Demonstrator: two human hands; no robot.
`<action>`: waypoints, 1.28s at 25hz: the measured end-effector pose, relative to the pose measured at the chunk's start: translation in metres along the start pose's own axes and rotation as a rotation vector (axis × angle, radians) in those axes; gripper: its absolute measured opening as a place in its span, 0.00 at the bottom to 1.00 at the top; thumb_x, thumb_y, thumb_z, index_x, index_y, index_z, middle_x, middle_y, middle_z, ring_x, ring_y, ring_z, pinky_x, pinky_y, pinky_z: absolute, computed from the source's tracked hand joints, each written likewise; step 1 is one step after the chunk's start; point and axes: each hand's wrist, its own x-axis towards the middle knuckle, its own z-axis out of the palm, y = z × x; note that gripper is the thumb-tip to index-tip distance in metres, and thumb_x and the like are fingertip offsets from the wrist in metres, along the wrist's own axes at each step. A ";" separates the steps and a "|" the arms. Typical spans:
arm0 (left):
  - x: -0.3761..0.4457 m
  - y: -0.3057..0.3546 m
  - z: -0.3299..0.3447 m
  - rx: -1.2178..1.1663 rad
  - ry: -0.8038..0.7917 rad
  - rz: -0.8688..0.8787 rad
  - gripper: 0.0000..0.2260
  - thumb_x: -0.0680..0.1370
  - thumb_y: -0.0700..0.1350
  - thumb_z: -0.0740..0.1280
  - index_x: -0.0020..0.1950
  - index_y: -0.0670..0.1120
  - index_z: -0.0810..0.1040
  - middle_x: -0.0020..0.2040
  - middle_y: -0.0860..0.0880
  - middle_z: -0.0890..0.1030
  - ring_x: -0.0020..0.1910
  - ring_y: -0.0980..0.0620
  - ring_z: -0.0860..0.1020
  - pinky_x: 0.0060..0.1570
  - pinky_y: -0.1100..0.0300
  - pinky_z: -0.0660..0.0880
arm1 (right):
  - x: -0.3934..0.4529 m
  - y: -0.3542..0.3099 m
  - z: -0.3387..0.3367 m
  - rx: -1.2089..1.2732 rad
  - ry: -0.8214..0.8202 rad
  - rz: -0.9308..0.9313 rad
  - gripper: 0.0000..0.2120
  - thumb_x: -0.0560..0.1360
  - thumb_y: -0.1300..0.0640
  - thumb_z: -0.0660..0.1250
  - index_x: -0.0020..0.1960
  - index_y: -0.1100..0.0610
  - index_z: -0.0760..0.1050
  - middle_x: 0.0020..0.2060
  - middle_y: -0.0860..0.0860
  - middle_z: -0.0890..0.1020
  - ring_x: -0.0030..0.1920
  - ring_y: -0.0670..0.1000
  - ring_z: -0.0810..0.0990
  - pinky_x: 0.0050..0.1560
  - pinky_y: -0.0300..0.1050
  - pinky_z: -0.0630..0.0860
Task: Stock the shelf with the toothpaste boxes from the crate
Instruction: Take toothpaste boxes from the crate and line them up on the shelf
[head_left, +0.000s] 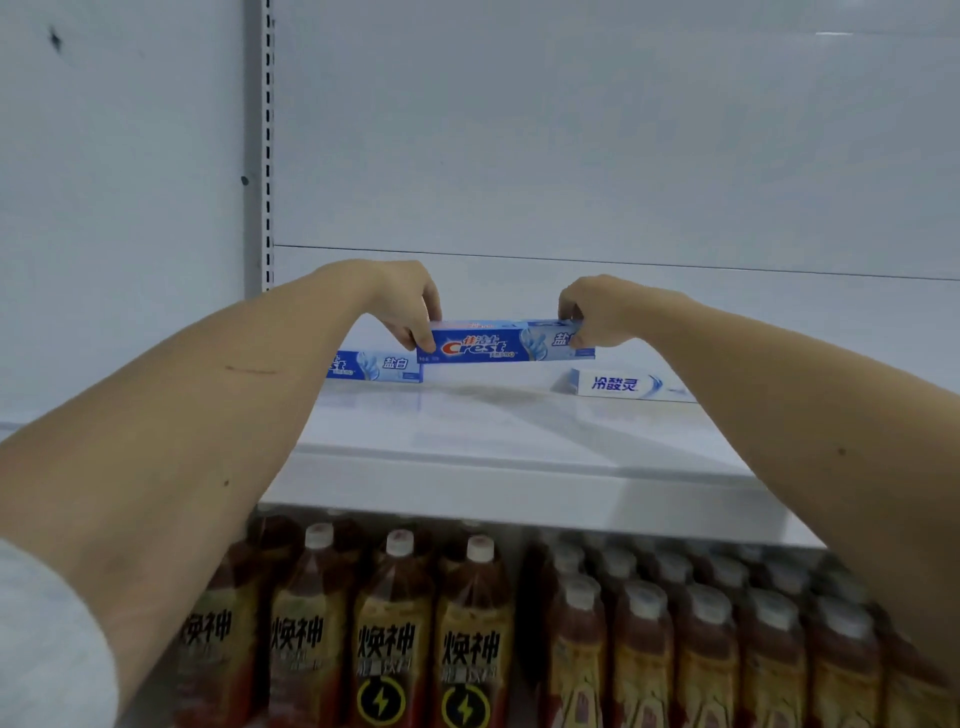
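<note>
Standing in rows on the lower shelf, brown drink bottles (395, 634) with white caps fill the bottom of the view, beneath the white shelf (519, 467) that both arms reach over. Two other boxes already lie flat on that shelf: a second blue box (382, 365) to the left, partly hidden behind the left forearm, and a white box (615, 383) to the right, its far end covered by the right forearm. Between them the shelf surface is bare, showing only a faint shadow under the held box. A slotted metal upright (258, 145) runs down the pale back wall at the left. The blue toothpaste box (493, 343) is held level just above the shelf, not touching it, higher than and between the two lying boxes, its printed front facing the camera. The left hand (410, 306) pinches its left end, fingers (415, 338) curled down over the front and top edge. The right hand (592, 317) grips the right end likewise, its fingers wrapped over the top and front, hiding part of the print there.
</note>
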 end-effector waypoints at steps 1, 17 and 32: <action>0.011 -0.003 -0.001 0.014 -0.045 -0.005 0.14 0.70 0.39 0.77 0.53 0.42 0.80 0.49 0.45 0.84 0.40 0.50 0.86 0.46 0.57 0.82 | 0.013 -0.001 0.000 -0.031 -0.034 -0.012 0.12 0.73 0.56 0.71 0.56 0.53 0.76 0.54 0.53 0.79 0.52 0.58 0.79 0.52 0.53 0.78; 0.102 -0.004 0.012 0.529 -0.305 0.075 0.14 0.70 0.46 0.77 0.52 0.46 0.78 0.49 0.48 0.83 0.43 0.52 0.82 0.36 0.61 0.77 | 0.087 0.014 0.031 0.002 -0.269 -0.017 0.14 0.72 0.58 0.74 0.56 0.52 0.77 0.46 0.49 0.80 0.38 0.52 0.85 0.40 0.42 0.75; 0.051 0.007 -0.014 0.530 -0.062 0.078 0.15 0.78 0.57 0.65 0.61 0.52 0.78 0.58 0.52 0.79 0.58 0.50 0.76 0.62 0.49 0.73 | 0.044 0.001 0.005 0.080 -0.238 -0.013 0.06 0.77 0.56 0.65 0.52 0.57 0.78 0.44 0.53 0.83 0.44 0.53 0.85 0.44 0.48 0.83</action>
